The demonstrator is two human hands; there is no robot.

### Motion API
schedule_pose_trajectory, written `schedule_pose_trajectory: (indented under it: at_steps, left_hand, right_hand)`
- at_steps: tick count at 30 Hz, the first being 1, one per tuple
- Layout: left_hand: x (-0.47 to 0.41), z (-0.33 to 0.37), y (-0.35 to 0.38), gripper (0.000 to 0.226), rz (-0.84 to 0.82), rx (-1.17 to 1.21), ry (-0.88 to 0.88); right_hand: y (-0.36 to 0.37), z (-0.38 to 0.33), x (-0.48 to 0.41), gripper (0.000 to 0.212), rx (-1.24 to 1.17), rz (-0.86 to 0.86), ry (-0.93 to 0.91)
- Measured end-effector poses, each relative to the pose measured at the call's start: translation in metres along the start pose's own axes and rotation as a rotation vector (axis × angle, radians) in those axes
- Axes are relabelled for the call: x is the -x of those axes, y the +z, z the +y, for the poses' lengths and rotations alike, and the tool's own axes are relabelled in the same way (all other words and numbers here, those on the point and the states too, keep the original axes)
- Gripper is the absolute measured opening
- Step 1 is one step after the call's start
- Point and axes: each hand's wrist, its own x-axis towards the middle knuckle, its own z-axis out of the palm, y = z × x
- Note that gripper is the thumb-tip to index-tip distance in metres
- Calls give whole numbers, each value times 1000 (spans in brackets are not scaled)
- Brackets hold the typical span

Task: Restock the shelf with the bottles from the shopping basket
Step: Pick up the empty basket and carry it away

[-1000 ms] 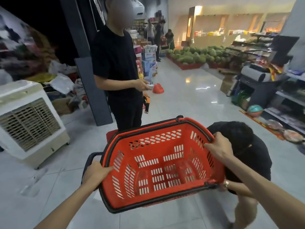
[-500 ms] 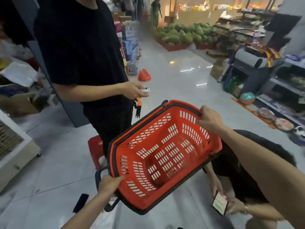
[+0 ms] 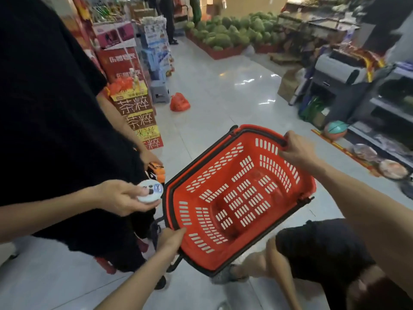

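Both hands carry the shopping basket. The left hand clasps its near-left rim with fingers wrapped over the edge, and the right hand is curled round the far-right rim by the black handle. Held in the air between them, the red basket tips its mouth toward the camera, and its slotted floor shows 0 bottles. I judge the unloading done, or the basket not yet filled, so carrying is the step in hand. The next move calls for levelling the basket and steering past 2 people close by. A standing person in black holds a small white device just beside the left rim, and a crouching person is below the right forearm. Shelving stands to the right, but I cannot tell which shelf is meant.
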Motion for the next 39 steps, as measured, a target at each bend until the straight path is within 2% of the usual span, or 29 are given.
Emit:
schedule_pose_trajectory:
  at_steps: [2,7,12,15,19,26,31,34,37,39]
  left_hand:
    - [-24,44,24,35,14,19,-25]
    - [-95,158,93,50,42,108,-91]
    - [-160,274,163,42,67,95,-35]
    - [-233,349,194,42,50,23,6]
    - [-374,470,228,51,38,-100,137]
    - [-534,703,189,42,148,-334,409]
    - [-598,835,137,43,214,-444,540]
    - [-632,899,113,46,241,-405,577]
    - [-674,955,101,53,274,-388,613]
    - [-709,991,98,49,299,-380,641]
  right_hand:
    - [-6,18,-35,42,-36,1,29]
    - [-33,53,-103,37,-20,77,113]
    - [-34,88,-184,33,29,160,316]
    - [-20,90,-249,31,37,205,400]
    - [14,94,-379,30,19,266,506]
    - [44,58,-622,47,-116,202,625]
    - [50,20,-764,55,-210,229,634]
    - [52,-7,-840,44,-284,210,625]
    - [58,-29,-917,46,-338,206,594]
    - [68,-46,-971,39,-364,204,556]
